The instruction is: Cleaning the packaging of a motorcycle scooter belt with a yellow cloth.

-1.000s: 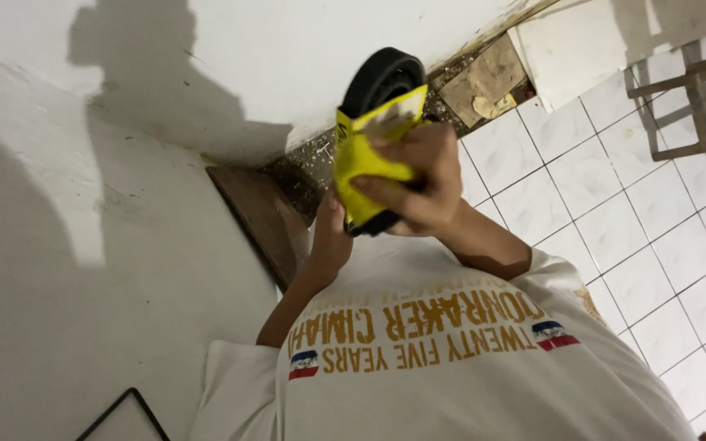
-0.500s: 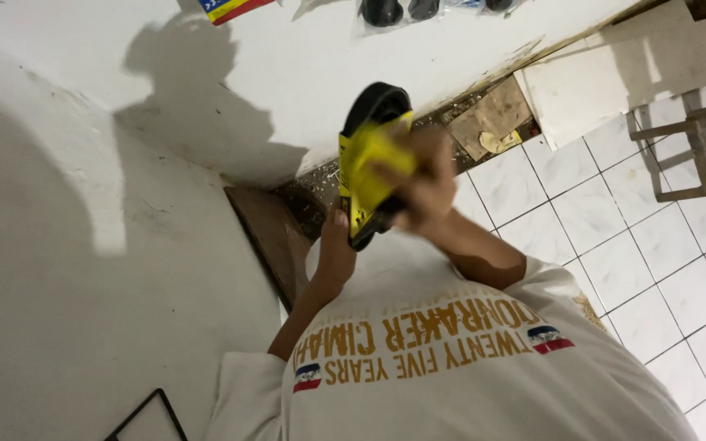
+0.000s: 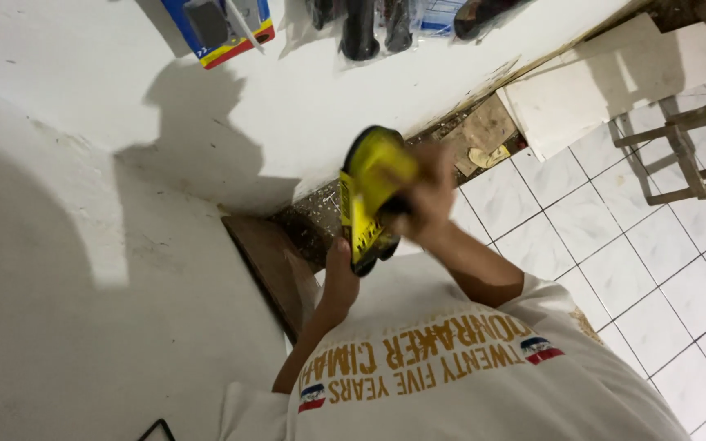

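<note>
A yellow and black packaged item (image 3: 369,196), blurred by motion, is held up in front of my chest. My right hand (image 3: 428,204) is wrapped round its right side. Under the item's lower end sits my left hand (image 3: 341,276), which grips it from below. My white T-shirt with gold lettering (image 3: 451,376) fills the bottom of the view. What the item is I cannot make out.
A white wall (image 3: 124,245) covers the left and top, with a blue, yellow and red box (image 3: 222,24) and black goods in clear bags (image 3: 369,28) hanging on it. A brown board (image 3: 275,269) leans at its base. On the right: white floor tiles (image 3: 614,269), a wooden frame (image 3: 688,155), a white slab (image 3: 614,77).
The yellow item has turned in my hands and now shows its flat yellow face. The view has tilted up the wall, bringing the hanging goods into sight.
</note>
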